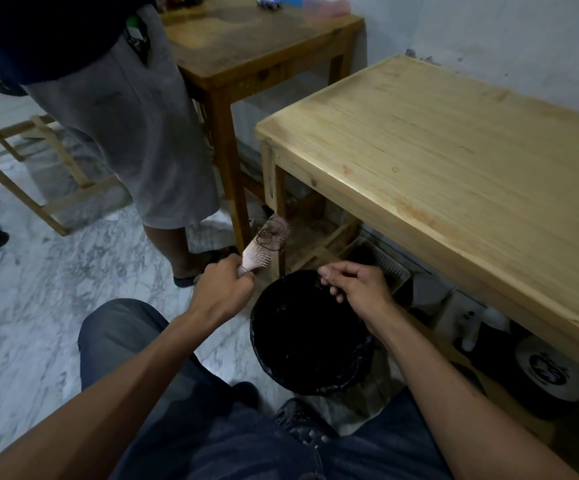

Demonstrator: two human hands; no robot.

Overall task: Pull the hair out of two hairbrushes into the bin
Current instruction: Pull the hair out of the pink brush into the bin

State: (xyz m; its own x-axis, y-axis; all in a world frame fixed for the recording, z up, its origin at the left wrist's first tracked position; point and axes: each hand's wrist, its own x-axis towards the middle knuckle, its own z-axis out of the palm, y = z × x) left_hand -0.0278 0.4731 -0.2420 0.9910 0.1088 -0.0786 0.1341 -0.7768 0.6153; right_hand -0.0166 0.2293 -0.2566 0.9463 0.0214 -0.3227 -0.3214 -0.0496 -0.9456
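Observation:
My left hand (224, 284) grips the handle of a pink hairbrush (266, 242), held up left of and above the bin with its bristles facing me. A tangle of dark hair (270, 233) sits in the bristles. A round bin (307, 336) lined with a black bag stands on the floor between my knees and the table. Over its far rim, my right hand (354, 285) pinches a few thin strands of hair between the fingertips. Only one hairbrush is in view.
A light wooden table (447, 150) stands to the right, with a white basket (383, 263) and other items below it. A darker wooden table (257, 46) is behind. A person in grey shorts (135, 133) stands close on the left, on the marble floor (38, 289).

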